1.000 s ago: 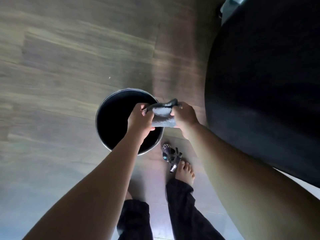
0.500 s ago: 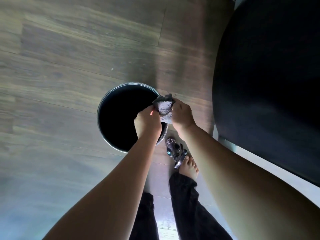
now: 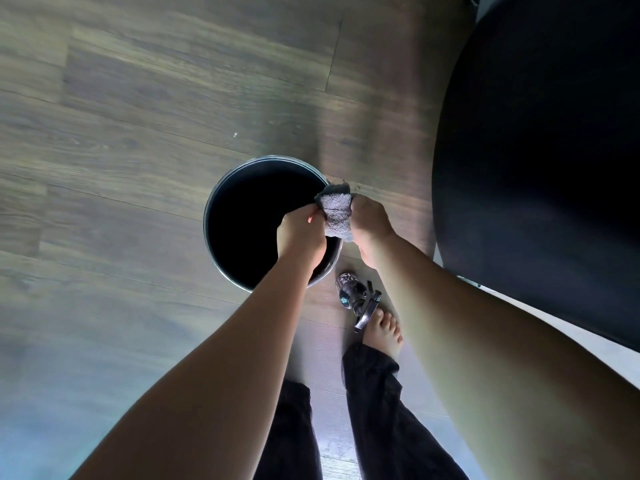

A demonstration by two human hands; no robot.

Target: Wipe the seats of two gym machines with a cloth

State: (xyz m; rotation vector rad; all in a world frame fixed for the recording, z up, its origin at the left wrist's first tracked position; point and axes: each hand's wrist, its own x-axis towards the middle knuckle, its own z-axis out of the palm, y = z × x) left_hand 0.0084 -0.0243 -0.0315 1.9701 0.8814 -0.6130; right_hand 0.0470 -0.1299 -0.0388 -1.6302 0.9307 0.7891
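A grey fluffy cloth [image 3: 335, 213] is bunched up between both of my hands, over the right rim of a round metal bucket [image 3: 221, 199] with a dark inside. My left hand [image 3: 300, 234] grips the cloth's left side and my right hand [image 3: 370, 224] grips its right side. A large black padded seat [image 3: 540, 161] fills the right of the view, just right of my right arm.
A dark spray bottle [image 3: 356, 295] lies on the wooden floor [image 3: 138, 116] below the bucket, beside my bare right foot [image 3: 384, 331]. My legs in black trousers stand at the bottom. A pale base shows under the seat at the lower right.
The cloth was stretched flat between my hands and is now squeezed into a tight bunch. Both hands have drawn closer together over the bucket's rim.
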